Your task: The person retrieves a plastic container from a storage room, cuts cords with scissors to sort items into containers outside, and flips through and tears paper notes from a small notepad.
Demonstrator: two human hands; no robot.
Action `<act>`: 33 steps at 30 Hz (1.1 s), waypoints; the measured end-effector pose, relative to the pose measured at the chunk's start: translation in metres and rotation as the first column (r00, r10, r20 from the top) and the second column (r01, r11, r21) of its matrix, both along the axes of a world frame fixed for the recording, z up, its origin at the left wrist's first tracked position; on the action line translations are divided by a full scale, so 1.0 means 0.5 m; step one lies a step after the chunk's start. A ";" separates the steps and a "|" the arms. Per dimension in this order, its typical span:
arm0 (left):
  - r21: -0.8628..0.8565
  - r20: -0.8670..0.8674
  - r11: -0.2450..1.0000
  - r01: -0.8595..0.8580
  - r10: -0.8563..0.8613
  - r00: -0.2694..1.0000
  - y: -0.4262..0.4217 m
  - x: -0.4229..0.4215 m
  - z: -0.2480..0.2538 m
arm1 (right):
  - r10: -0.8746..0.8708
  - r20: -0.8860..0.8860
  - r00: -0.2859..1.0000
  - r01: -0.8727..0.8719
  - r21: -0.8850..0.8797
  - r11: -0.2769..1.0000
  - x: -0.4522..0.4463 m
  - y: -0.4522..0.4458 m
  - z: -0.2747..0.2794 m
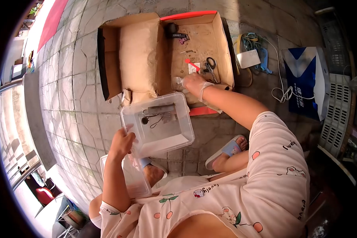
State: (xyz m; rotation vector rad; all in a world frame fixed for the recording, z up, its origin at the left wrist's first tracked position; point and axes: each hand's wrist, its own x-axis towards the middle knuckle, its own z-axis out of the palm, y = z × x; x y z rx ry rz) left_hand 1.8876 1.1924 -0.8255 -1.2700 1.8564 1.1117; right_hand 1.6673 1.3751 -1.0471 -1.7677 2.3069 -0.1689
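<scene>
**Clear bin steadied by the left hand; right hand at work in the cardboard box**

Clock centred on the head view, twelve at the top. At about seven, a second clear plastic piece (135, 181) was seen by the lap; whether it was lid or tray could not be told. At eight, the left hand (123, 142) was noted at the near left edge of the clear bin (152, 135), its fingers closed on the rim. The bin was placed just off centre toward nine, slightly askew, with a dark flat item (161, 108) and a looped item (156, 119) visible in it.

From eleven to one, the open cardboard box (138, 51) was observed on the paving. Just past twelve, a small crumpled clear item (179, 81) was seen at the fingertips of the right hand (193, 83). Those fingers were held narrow; whether the item was pinched or only touched could not be told. Scissors (210, 68) were recorded at one, near the hand.

Step in hand, as judged: small items in the box were being handled while the bin was kept steady. For a next move, a sure fingertip grip and clearance from the scissors were judged to be called for.
</scene>
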 end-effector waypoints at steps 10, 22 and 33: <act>0.009 -0.028 1.000 0.017 -0.017 0.999 -0.005 -0.010 -0.008 | 0.214 0.789 0.575 0.203 -0.392 0.897 -0.054 -0.049 0.280; 0.002 -0.166 0.997 -0.082 0.082 0.983 0.001 -0.020 0.007 | -0.583 -0.149 0.799 0.598 0.306 0.741 -0.126 0.035 0.042; 0.017 -0.359 0.935 -0.353 0.336 0.871 0.006 -0.016 -0.040 | -0.578 -0.157 0.801 0.588 0.024 0.809 -0.183 0.047 -0.010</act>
